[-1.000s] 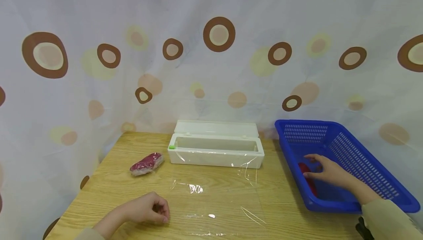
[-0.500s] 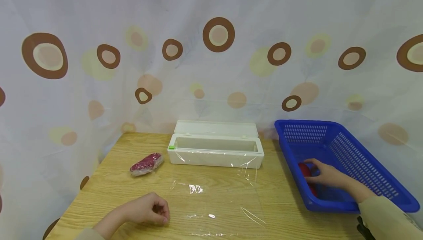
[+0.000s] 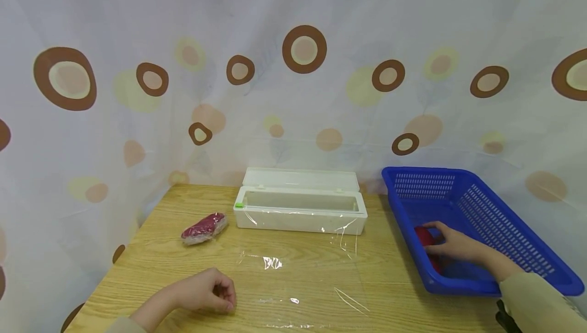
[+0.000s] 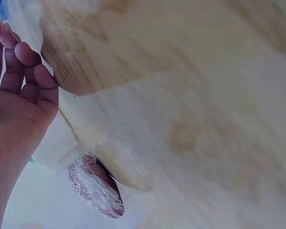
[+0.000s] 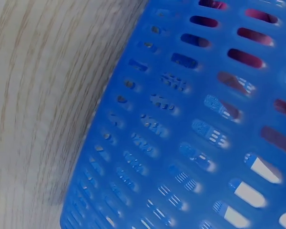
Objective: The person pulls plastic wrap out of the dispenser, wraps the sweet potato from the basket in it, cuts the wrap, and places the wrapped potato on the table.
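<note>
In the head view my right hand (image 3: 460, 246) reaches into the blue basket (image 3: 424, 208). Its thumb and fingers grip a smooth red, rounded thing (image 3: 424, 236) against the near left wall; its kind I cannot tell, as the hand covers part of it. Pinkish red shows through the basket slots in the right wrist view. My left hand (image 3: 206, 290) rests on the table, fingers loosely curled and holding nothing, beside the left edge of a clear sheet of cling film (image 3: 302, 277). The left wrist view shows its bent fingers (image 4: 47, 78).
A white cling film dispenser (image 3: 300, 222) stands at the back, lid raised, with film drawn out over its front. Left of it lies a dark red lump wrapped in film (image 3: 205, 227). A patterned curtain (image 3: 257, 113) hangs behind the wooden table (image 3: 151, 256).
My right hand has lowered a little and its fingers have closed round the red thing in the basket. The left hand and the film stay where they were.
</note>
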A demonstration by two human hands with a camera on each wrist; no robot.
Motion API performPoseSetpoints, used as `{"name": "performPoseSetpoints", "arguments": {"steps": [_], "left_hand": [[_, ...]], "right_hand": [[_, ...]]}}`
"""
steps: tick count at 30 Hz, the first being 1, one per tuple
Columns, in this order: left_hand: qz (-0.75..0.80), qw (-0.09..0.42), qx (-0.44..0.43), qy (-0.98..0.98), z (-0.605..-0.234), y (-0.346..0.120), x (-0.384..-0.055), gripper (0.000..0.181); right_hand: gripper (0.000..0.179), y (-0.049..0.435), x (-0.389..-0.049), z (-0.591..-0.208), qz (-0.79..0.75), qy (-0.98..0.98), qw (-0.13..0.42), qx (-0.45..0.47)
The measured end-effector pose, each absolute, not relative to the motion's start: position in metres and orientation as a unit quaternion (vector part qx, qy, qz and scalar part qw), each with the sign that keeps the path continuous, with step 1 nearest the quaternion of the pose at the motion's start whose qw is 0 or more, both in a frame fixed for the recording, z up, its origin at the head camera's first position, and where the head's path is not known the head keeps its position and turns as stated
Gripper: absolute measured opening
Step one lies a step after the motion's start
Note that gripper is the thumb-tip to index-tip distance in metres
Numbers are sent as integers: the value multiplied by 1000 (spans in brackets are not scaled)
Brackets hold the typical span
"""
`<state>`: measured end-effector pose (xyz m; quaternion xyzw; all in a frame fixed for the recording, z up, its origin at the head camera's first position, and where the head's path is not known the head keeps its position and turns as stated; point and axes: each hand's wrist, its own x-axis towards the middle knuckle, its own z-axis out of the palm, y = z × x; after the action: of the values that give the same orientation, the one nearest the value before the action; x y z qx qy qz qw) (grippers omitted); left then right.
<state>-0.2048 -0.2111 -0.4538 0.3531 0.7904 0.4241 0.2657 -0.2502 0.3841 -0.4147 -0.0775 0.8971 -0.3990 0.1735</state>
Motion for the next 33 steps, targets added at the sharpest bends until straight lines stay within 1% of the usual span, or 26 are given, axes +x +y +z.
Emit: {"name": "performPoseSetpoints", "arguments": {"steps": [7, 15, 33], "left_hand": [[430, 265, 358, 785, -456, -212, -206, 11], [434, 263, 360, 783, -459, -213, -207, 11], [438, 274, 349, 782, -455, -212, -205, 10]], "right_hand": [[78, 383, -249, -411, -392, 902, 166, -75], [78, 377, -247, -396, -360, 919, 144, -72], [74, 375, -249, -355, -380, 907, 147, -108]]}}
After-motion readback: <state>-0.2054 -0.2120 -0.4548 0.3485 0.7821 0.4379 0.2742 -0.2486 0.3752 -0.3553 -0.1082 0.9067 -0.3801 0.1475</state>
